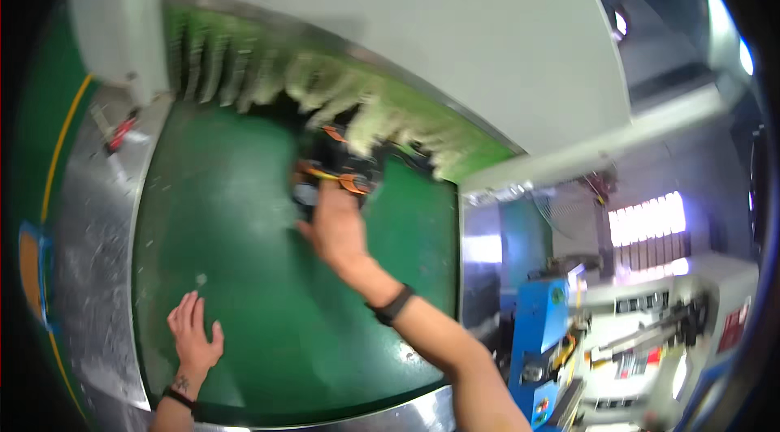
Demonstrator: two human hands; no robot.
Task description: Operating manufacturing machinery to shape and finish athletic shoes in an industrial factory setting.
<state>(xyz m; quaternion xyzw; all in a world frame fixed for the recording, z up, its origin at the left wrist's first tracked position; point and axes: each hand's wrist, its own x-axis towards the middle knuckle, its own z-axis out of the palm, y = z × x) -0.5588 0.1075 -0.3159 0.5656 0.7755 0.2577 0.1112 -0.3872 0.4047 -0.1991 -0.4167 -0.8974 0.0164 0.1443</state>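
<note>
My right hand (335, 227) reaches far over a green belt (236, 213) and grips the near end of a black item with orange trim (357, 162). That item is smeared by motion; it looks somewhat like a shoe, but its exact kind is unclear. Its far end goes in among the pale strips of a hanging curtain (301, 87). Another dark piece (414, 156) lies partly under the strips, just to the right. At the lower left, my left hand (197, 339) hovers over or rests on the belt, fingers apart and holding nothing.
A large pale machine housing (390, 10) rises above the curtain. Metal ledges border the belt; a red-handled tool (122, 133) lies on the left ledge (89, 196). Blue and white machinery (540, 322) stands at the right.
</note>
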